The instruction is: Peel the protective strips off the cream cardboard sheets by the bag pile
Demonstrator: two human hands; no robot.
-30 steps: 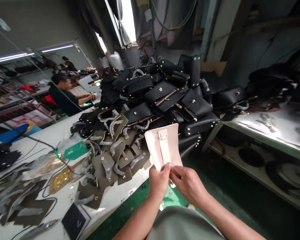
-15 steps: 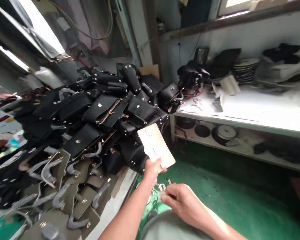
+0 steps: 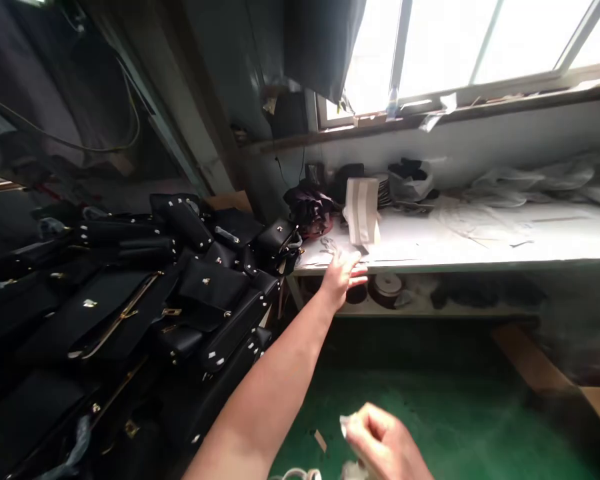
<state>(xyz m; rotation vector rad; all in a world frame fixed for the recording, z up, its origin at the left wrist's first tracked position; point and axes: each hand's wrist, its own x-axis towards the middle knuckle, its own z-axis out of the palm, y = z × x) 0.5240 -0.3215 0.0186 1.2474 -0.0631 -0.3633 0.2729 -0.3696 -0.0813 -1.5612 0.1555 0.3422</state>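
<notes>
My left hand [image 3: 341, 277] is stretched out to the front edge of the white table [image 3: 430, 240], its fingers apart and nothing held. Just beyond the fingertips a beige striped panel [image 3: 362, 210] stands tilted above the tabletop. Low in the view is my right hand [image 3: 383, 440], fingers curled and pinched, with a small whitish piece [image 3: 345, 425] showing at the fingertips. Pale loops [image 3: 300, 475] are partly visible at the bottom edge, left of that hand.
Black bags [image 3: 215, 287] with metal fittings are piled on the left. Rolls [image 3: 387, 285] lie on the shelf under the table. Cardboard [image 3: 535, 360] is on the green floor at right. Windows [image 3: 455, 40] are above the table.
The view has swung right and up. My left hand has reached forward to the table and let go of the pale card it held. My right hand remains low, fingers curled.
</notes>
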